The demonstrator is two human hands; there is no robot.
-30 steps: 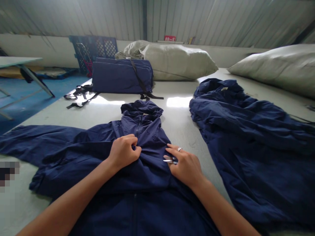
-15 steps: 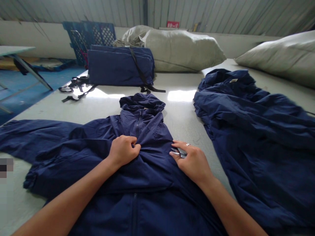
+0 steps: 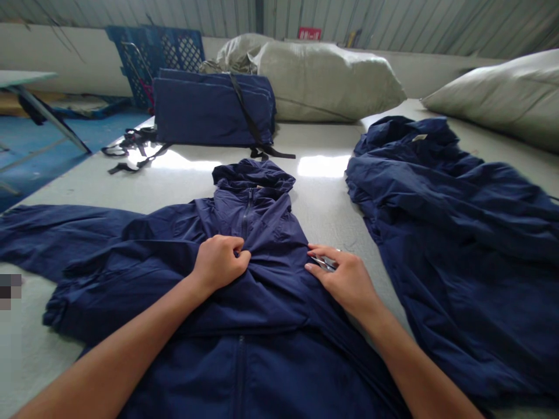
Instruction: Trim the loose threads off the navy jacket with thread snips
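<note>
The left hand [image 3: 218, 265] lies on the chest of a navy hooded jacket [image 3: 266, 291]. Its fingers curl close together and pinch a fold of the cloth. The right hand [image 3: 345, 279] rests at the edge of the same jacket, just past the left fingers. Its fingers curl around a pair of small silver scissors [image 3: 324, 263], so the scissors sit tight under the fingertips. A ring [image 3: 338, 250] sits on one finger of that hand.

The jacket lies flat on a white table [image 3: 323, 203], right under both hands. Its hood [image 3: 252, 174] is just ahead of the left fingers, and its zip [image 3: 239, 372] runs down toward the person, behind the hands. One sleeve [image 3: 56, 238] stretches out far to the left of the fingers.

To the right of the right fingers, a second navy jacket [image 3: 441, 233] lies in a loose, wrinkled pile. Far ahead of the fingers sits a neat, flat navy bundle [image 3: 209, 110] with black straps [image 3: 131, 152] around it and trailing off it. So one lot is bundled up, and two jackets lie open. Big pale sacks [image 3: 327, 81] sit behind the bundle.
</note>
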